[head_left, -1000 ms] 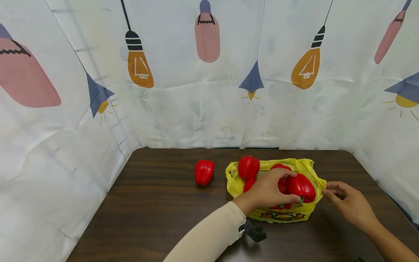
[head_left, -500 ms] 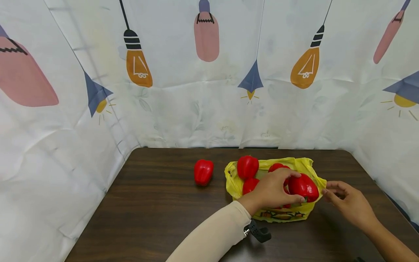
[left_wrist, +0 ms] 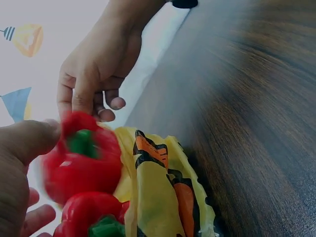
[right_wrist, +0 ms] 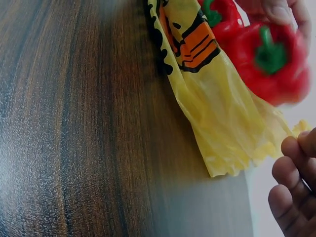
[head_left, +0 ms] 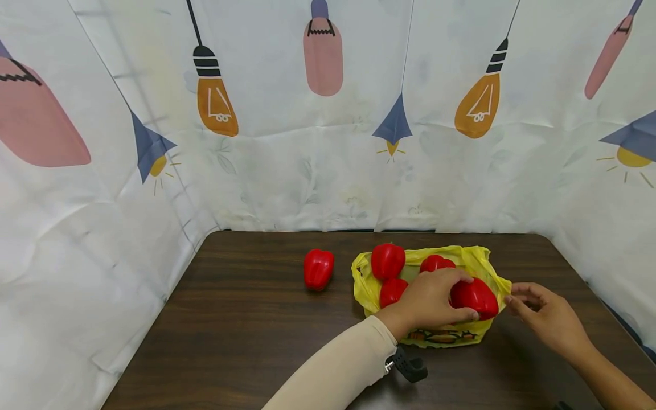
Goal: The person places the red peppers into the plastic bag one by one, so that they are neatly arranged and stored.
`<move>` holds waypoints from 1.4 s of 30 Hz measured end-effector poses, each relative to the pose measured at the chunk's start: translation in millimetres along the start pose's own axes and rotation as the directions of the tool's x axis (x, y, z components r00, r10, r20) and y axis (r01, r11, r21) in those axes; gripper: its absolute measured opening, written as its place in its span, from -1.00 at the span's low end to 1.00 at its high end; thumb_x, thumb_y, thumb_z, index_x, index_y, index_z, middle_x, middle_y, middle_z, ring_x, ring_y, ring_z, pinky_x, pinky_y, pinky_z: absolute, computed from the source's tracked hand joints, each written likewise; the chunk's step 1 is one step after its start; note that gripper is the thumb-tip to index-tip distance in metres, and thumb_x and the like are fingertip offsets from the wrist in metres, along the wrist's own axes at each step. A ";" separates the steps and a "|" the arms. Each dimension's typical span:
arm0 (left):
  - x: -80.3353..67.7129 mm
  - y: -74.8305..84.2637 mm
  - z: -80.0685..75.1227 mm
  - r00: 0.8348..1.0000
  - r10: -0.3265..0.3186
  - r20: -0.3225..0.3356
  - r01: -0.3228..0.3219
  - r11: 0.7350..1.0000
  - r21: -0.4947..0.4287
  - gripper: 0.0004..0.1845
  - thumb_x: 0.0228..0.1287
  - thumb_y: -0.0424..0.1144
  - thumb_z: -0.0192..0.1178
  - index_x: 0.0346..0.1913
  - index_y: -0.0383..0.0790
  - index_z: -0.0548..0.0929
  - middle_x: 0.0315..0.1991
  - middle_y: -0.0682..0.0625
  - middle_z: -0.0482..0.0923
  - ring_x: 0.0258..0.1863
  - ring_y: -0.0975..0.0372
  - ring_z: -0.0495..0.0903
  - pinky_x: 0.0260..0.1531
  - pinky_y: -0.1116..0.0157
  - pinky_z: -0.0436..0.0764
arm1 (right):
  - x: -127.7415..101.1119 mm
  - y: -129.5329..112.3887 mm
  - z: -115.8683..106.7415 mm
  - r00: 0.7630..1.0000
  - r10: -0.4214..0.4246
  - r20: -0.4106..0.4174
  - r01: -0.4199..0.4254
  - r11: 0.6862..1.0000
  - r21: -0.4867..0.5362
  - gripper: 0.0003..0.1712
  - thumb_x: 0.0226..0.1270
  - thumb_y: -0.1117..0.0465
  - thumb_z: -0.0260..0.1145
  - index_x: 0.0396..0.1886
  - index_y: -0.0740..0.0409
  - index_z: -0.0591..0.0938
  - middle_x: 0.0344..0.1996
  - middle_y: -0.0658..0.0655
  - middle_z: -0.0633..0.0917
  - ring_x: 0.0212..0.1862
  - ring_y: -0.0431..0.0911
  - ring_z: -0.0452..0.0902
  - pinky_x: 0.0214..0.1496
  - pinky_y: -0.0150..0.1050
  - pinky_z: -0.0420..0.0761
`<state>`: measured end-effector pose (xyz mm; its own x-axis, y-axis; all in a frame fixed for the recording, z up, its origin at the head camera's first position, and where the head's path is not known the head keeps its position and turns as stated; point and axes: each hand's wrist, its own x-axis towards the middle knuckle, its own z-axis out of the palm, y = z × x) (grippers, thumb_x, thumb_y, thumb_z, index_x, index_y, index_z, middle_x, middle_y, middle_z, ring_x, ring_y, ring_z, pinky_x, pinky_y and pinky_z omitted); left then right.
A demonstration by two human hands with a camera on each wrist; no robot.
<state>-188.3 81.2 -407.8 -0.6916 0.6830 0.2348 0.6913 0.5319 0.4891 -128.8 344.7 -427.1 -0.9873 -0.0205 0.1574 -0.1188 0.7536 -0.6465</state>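
My left hand [head_left: 433, 299] reaches over a yellow plastic bag [head_left: 476, 256] and grips a large red bell pepper [head_left: 475, 299] between thumb and fingers, near the bag's right end. That pepper's green stem [left_wrist: 84, 143] shows in the left wrist view. At the bag's right corner, my right hand [head_left: 553, 322] pinches the edge of the plastic with thumb and fingertips, pulling it into a point. Other red peppers lie in the bag: one [head_left: 388, 262] at its back left, another [head_left: 393, 292] just below, and one [head_left: 437, 263] partly behind my left hand.
A single red bell pepper [head_left: 319, 269] stands on the dark wooden table [head_left: 246, 319], left of the bag. A printed white curtain [head_left: 318, 171] hangs behind and beside the table. A black strap [head_left: 410, 367] is on my left wrist.
My left hand has shifted slightly right with the bell pepper, which has turned and dipped so its stem no longer shows in the head view. The right hand keeps its place.
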 end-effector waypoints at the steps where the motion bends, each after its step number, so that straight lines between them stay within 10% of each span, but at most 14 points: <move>1: -0.2 0.2 0.1 1.000 -0.001 -0.003 0.001 1.000 0.008 -0.36 0.21 0.21 0.39 0.32 0.13 0.54 0.20 0.36 0.54 0.12 0.55 0.45 0.12 0.47 0.47 | -0.2 -0.1 0.0 1.000 0.000 -0.001 0.000 1.000 0.003 -0.58 0.53 0.11 0.31 0.15 0.35 0.56 -0.18 0.26 0.78 -0.32 -0.30 0.70 -0.40 -0.34 0.68; 42: -49.4 -61.5 -68.7 0.995 0.008 -0.102 -0.025 0.986 -0.163 -0.47 0.29 -0.10 0.42 0.28 -0.09 0.56 0.26 0.11 0.53 0.29 0.31 0.45 0.25 0.37 0.45 | -1.6 -3.3 0.8 1.000 0.014 -0.023 -0.015 0.999 -0.037 -0.55 0.51 0.01 0.32 0.11 0.31 0.61 -0.19 0.21 0.78 -0.35 -0.36 0.66 -0.43 -0.32 0.63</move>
<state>-211.1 -19.6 -391.8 -0.7036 0.6330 0.3228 0.6649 0.4262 0.6134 -126.9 341.7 -425.8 -0.9863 0.0049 0.1651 -0.1001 0.7774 -0.6210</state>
